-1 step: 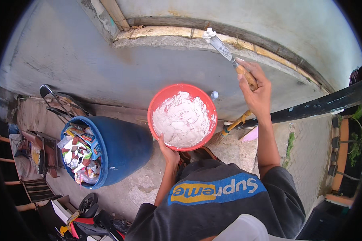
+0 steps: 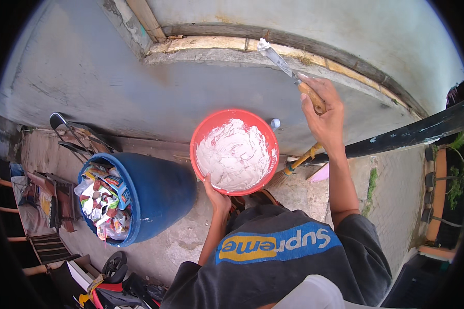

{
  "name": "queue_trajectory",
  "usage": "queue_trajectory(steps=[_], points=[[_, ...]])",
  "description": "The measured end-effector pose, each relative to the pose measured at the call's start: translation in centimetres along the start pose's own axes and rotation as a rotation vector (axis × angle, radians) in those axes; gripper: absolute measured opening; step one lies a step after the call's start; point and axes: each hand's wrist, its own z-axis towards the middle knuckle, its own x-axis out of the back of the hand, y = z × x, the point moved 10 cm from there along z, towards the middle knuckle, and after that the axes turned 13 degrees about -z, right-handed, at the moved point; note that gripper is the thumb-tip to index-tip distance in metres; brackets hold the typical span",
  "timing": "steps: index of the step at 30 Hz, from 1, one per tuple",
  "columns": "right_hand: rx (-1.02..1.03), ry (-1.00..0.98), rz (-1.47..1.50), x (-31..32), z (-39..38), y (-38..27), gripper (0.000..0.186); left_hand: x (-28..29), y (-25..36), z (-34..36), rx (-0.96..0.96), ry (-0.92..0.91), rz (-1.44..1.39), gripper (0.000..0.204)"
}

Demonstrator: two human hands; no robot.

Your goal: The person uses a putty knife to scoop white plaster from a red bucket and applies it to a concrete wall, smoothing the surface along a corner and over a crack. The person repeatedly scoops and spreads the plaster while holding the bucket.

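Note:
My right hand (image 2: 322,110), raised in front of the wall, grips a putty knife (image 2: 310,97) by its wooden handle. The metal blade points up and to the left, with a dab of white paste (image 2: 263,45) on its tip, close to the wall's ledge. Below it, my left hand (image 2: 219,198) holds a round red plastic basin (image 2: 195,149) by its near left side, fingers hidden underneath. Thick white paste (image 2: 234,157) is spread over the inside of the basin, smeared up its walls.
A blue barrel (image 2: 162,198) full of wrappers stands at left, beside a chair with a metal frame (image 2: 69,131). A yellow-handled broom (image 2: 301,159) leans right of the basin, near a dark beam (image 2: 397,136). The grey wall (image 2: 191,92) rises ahead; a motorbike (image 2: 121,288) is at lower left.
My right hand and the putty knife have shifted slightly left. The basin sits almost where it was, still in my left hand.

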Motion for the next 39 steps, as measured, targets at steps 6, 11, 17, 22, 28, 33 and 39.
queue_trajectory(steps=[6,11,17,22,28,33,39], points=[[-0.054,0.011,-0.3,-4.2,1.2,-3.1,0.041,-1.2,1.8,3.0,0.12,-0.026,0.068,0.058],[-0.095,0.039,-0.526,-5.7,0.9,-5.9,0.042,0.6,2.9,6.0,0.237,-0.061,0.087,0.059],[-0.094,0.06,-0.696,-7.4,1.1,-8.1,0.044,2.4,5.2,8.2,0.236,-0.087,0.087,0.058],[-0.093,0.063,-0.819,-8.7,0.8,-8.7,0.044,2.9,6.4,8.5,0.247,-0.062,0.088,0.06],[-0.105,-0.014,-0.863,-11.3,1.3,-9.7,0.044,5.0,6.2,9.5,0.366,-0.077,-0.036,0.062],[-0.077,-0.161,-0.869,-11.8,1.5,-10.7,0.043,6.1,5.6,10.7,0.388,-0.12,-0.027,0.066],[-0.025,-0.236,-0.848,-6.6,5.7,-12.0,0.03,3.6,7.6,9.7,0.293,-0.072,0.046,0.063]])
